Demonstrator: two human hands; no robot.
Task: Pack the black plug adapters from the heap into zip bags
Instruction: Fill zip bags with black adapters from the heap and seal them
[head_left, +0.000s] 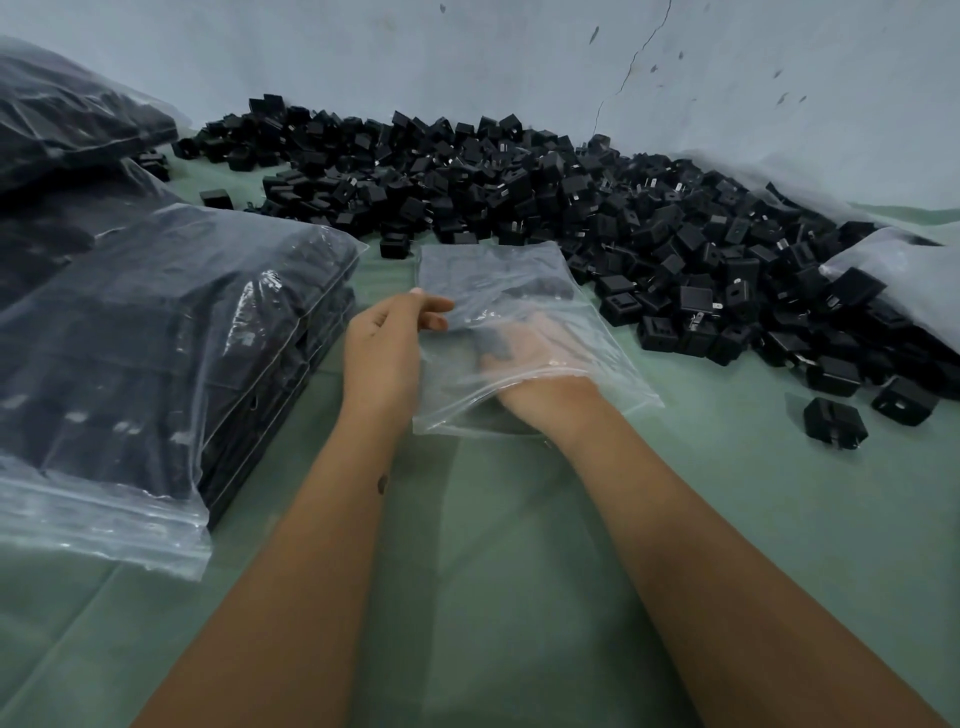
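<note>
- Near the middle, my left hand (387, 338) is pinching the zip bag (498, 291) by its left edge, so the mouth should stay wide.
- Inside the bag, my right hand (524, 358) is placing adapters; its grip I cannot tell.
- Far right, the heap (571, 197) is waiting.

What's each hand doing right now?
Left hand: pinches the zip bag's edge.
Right hand: inside the bag, gripping a black adapter.

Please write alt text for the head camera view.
The right hand is inside a clear zip bag with black adapters, and the left hand pinches its edge. A heap of adapters lies behind, filled bags left.
</note>
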